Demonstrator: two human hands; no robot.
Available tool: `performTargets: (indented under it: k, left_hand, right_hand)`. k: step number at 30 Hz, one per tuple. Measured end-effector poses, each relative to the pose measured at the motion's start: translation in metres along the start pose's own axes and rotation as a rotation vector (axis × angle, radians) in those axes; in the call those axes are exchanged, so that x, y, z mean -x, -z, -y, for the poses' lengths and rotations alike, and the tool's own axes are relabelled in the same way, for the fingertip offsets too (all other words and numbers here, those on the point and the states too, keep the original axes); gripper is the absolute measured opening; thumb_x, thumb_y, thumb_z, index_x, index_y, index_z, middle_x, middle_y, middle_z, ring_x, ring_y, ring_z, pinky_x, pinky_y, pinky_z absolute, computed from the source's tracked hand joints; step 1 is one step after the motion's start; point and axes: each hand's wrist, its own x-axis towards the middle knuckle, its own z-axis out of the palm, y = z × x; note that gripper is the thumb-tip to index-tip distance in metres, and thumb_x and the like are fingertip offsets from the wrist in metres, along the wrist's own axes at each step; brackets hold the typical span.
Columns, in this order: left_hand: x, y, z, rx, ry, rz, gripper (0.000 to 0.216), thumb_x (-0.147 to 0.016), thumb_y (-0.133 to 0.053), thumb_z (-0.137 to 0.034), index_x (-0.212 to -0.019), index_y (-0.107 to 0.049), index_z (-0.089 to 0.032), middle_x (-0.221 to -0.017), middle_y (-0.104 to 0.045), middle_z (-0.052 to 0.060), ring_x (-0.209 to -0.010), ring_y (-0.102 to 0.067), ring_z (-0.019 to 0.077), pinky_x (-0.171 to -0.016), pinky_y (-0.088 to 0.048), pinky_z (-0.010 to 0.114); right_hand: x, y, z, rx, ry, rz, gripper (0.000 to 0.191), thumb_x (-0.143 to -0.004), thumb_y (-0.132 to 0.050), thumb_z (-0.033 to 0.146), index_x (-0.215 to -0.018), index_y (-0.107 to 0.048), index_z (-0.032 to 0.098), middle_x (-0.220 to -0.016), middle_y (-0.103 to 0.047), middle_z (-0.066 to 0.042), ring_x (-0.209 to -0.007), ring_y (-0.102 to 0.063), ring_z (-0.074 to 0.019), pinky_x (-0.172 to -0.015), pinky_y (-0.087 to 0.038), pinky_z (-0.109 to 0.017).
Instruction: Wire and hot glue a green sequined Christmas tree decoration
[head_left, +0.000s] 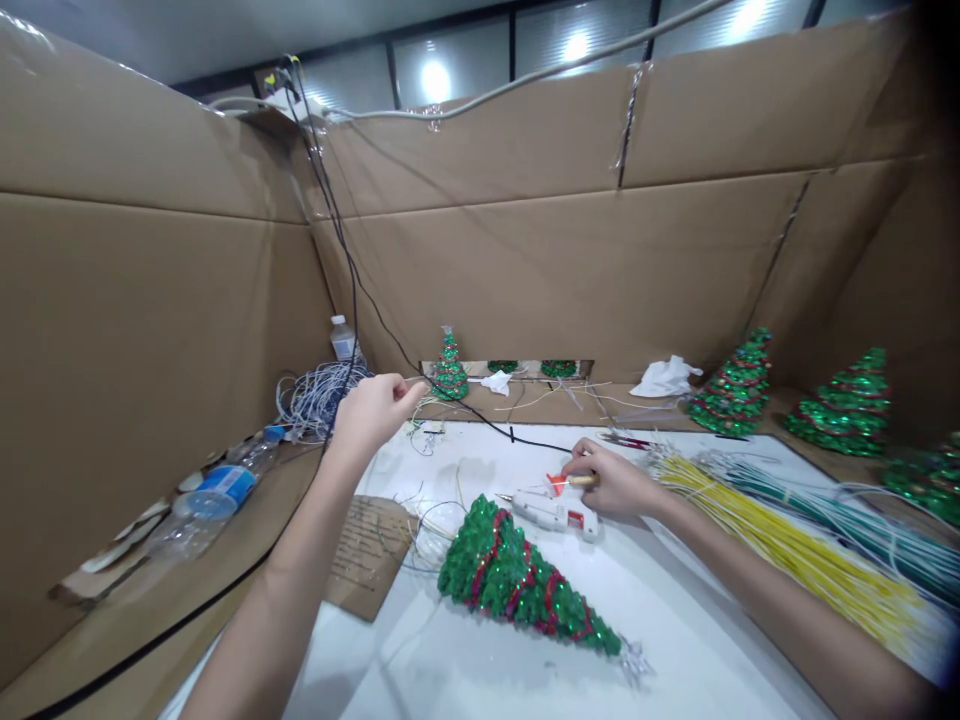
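My left hand (375, 408) is raised above the table's left side, its fingers pinched on a thin pale wire (417, 380) that runs toward the back. My right hand (611, 480) rests on the white tabletop (675, 620), fingers closed around a small wooden-handled tool (579, 481) beside a white glue gun (553, 512). A green sequinned cone tree (525, 582) with red bands lies on its side in front of both hands, with thin wires coming out of its base.
Bundles of yellow wires (787, 545) and green wires (840, 515) lie at right. Finished small trees (735, 385) stand along the back and right. A plastic bottle (214, 500), a wire coil (315, 395), a black cable (352, 290) and cardboard walls (525, 260) surround the table.
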Motion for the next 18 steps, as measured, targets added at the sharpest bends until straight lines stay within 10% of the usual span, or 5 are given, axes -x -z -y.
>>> performTargets:
  k: [10, 18]
  left_hand:
    - [0.053, 0.009, 0.011, 0.315, -0.138, -0.185, 0.043, -0.087, -0.049, -0.041, -0.052, -0.042, -0.018, -0.049, -0.037, -0.005, -0.050, -0.036, 0.0096, -0.052, -0.027, 0.023]
    - [0.091, -0.005, -0.012, 0.724, -0.173, -0.037, 0.022, -0.080, -0.060, -0.032, -0.064, -0.064, -0.016, -0.063, -0.064, 0.001, -0.061, -0.058, 0.0141, -0.060, -0.044, 0.024]
  right_hand:
    - [-0.001, 0.024, 0.001, -0.119, -0.008, -0.090, 0.030, -0.073, -0.073, 0.036, -0.093, -0.067, 0.015, -0.095, -0.066, -0.006, -0.089, -0.061, -0.0209, -0.082, -0.047, -0.038]
    - [0.008, 0.037, 0.086, -0.348, -0.023, -0.438, 0.037, -0.071, -0.072, 0.047, -0.095, -0.064, 0.020, -0.101, -0.064, -0.006, -0.091, -0.061, -0.0225, -0.074, -0.048, -0.035]
